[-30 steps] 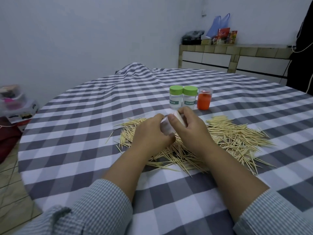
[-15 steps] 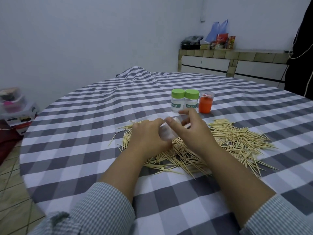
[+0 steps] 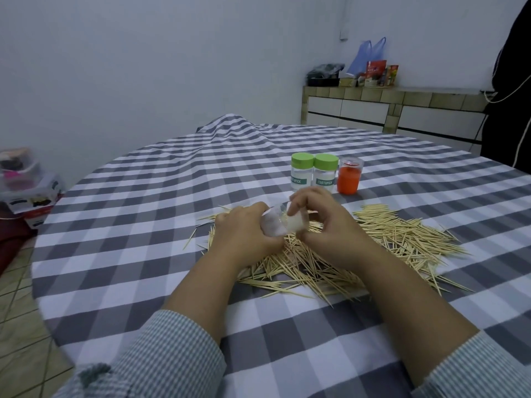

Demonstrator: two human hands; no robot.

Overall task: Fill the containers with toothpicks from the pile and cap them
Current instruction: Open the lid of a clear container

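- Holding the small clear container (image 3: pixel 280 225) with both hands, you have it tipped on its side just above the toothpick pile (image 3: pixel 373 245).
- Your left hand (image 3: pixel 244 237) is wrapped around one end of the container, fingers curled on it.
- Your right hand (image 3: pixel 324 222) pinches the other end, with one finger bent down at the mouth. A second ago that hand lay more over the top; now its fingers have lifted and moved to the opening.
- The container has also dropped a little lower and closer to the pile than it was.
- I think this means you are working toothpicks into the mouth, or lining up the ones inside. A pale band shows through the wall, but I cannot tell how full it is.
- No cap for this container shows, so it is not closed yet.
- Two jars with green caps (image 3: pixel 314 173) stand side by side, touching, further back on the table (image 3: pixel 172 196). They look done.
- An orange container (image 3: pixel 348 179) with a clear top stands just beside them on the right.
- Lots of toothpicks still lie loose on the checked cloth, so there is more filling to do.
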